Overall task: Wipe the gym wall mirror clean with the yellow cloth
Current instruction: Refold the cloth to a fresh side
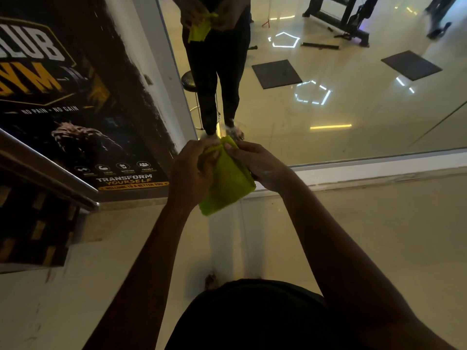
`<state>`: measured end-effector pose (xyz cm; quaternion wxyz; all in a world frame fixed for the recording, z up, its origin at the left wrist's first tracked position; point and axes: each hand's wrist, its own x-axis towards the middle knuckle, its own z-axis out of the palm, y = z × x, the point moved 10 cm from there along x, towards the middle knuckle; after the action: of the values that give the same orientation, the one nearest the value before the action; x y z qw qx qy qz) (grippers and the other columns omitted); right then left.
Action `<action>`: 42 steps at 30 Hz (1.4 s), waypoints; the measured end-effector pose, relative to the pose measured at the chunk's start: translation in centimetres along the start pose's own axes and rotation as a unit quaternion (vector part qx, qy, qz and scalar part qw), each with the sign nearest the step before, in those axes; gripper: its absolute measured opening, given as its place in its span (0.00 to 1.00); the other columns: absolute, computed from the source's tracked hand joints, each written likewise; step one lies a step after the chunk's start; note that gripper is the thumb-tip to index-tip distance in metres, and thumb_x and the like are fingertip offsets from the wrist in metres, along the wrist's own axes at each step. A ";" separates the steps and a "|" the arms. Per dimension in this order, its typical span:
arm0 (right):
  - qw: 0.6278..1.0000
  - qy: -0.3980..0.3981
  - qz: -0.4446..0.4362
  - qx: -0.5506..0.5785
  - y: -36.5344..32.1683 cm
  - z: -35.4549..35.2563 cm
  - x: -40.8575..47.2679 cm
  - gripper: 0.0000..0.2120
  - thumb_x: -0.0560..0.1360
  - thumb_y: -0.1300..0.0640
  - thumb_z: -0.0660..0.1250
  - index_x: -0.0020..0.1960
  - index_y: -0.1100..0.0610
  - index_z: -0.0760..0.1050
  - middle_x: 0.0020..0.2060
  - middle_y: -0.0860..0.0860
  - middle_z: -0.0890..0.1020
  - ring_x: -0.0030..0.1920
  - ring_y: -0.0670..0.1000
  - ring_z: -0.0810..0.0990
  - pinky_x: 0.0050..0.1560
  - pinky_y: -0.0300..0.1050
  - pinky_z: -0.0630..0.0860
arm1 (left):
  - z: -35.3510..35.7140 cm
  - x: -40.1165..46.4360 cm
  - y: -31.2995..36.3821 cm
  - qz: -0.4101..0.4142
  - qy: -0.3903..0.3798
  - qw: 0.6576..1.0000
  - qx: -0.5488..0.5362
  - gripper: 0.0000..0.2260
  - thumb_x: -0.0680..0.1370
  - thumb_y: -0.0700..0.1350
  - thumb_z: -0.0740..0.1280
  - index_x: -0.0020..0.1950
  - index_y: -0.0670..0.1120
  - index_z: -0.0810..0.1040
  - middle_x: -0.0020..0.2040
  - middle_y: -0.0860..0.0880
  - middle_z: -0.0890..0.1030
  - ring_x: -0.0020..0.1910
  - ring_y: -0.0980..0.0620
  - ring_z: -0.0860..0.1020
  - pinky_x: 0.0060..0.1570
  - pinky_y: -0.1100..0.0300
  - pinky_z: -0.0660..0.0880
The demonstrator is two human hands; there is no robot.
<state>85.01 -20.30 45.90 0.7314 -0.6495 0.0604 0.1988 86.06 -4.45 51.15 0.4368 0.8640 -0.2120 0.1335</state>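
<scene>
We count two hands, left hand (192,170) and right hand (262,165), on one yellow cloth (227,183). One mirror (353,109), one poster (75,97), and in the reflection two dark mats and one stool (189,82).

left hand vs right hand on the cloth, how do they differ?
The left hand wraps round the yellow cloth's left edge, fingers curled; the right hand pinches its top corner, with pale smudges on the skin. The left hand sits slightly lower. Both hold the cloth, off the mirror.
</scene>
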 end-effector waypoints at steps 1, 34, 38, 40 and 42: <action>1.000 0.002 -0.005 -0.001 -0.3 0.1 0.0 0.17 0.88 0.46 0.66 0.72 0.53 0.81 0.66 0.56 0.86 0.63 0.57 0.86 0.56 0.51 0.88 | -0.1 0.1 -0.2 0.000 0.008 1.000 0.007 0.11 0.86 0.46 0.70 0.66 0.43 0.81 0.62 0.45 0.82 0.61 0.53 0.78 0.62 0.61 0.78; 0.992 0.023 -0.028 -0.120 -0.1 -0.6 3.1 0.17 0.91 0.50 0.61 0.63 0.60 0.83 0.55 0.58 0.87 0.56 0.57 0.87 0.56 0.51 0.86 | 0.7 3.4 -3.0 -0.043 -0.042 0.998 -0.012 0.11 0.84 0.54 0.71 0.58 0.48 0.82 0.59 0.49 0.81 0.58 0.52 0.79 0.56 0.60 0.76; 0.993 -0.013 -0.066 -0.095 -0.5 -0.2 3.2 0.15 0.84 0.61 0.73 0.68 0.66 0.81 0.61 0.65 0.86 0.61 0.65 0.87 0.60 0.57 0.87 | 2.0 3.2 -6.7 -0.204 -0.111 0.964 -0.126 0.18 0.79 0.66 0.72 0.60 0.54 0.80 0.57 0.54 0.83 0.57 0.55 0.82 0.50 0.54 0.82; 0.996 0.011 -0.050 -0.072 -0.5 -1.1 3.4 0.17 0.82 0.61 0.75 0.69 0.64 0.81 0.61 0.62 0.87 0.62 0.64 0.87 0.61 0.59 0.87 | 2.7 2.8 -8.2 -0.253 -0.160 0.940 -0.163 0.23 0.75 0.72 0.72 0.58 0.56 0.81 0.53 0.53 0.85 0.53 0.53 0.84 0.49 0.52 0.81; 0.997 0.028 -0.024 -0.066 -0.2 -2.0 3.5 0.18 0.81 0.56 0.77 0.69 0.60 0.82 0.61 0.59 0.88 0.62 0.62 0.87 0.62 0.61 0.87 | 3.0 2.7 -9.1 -0.253 -0.186 0.928 -0.200 0.19 0.76 0.69 0.74 0.54 0.55 0.85 0.50 0.51 0.88 0.52 0.49 0.85 0.50 0.48 0.81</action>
<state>88.58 -21.54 44.56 0.6898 -0.7027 0.0523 0.1664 92.91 -2.73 44.15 0.5725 0.7930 -0.0860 -0.1898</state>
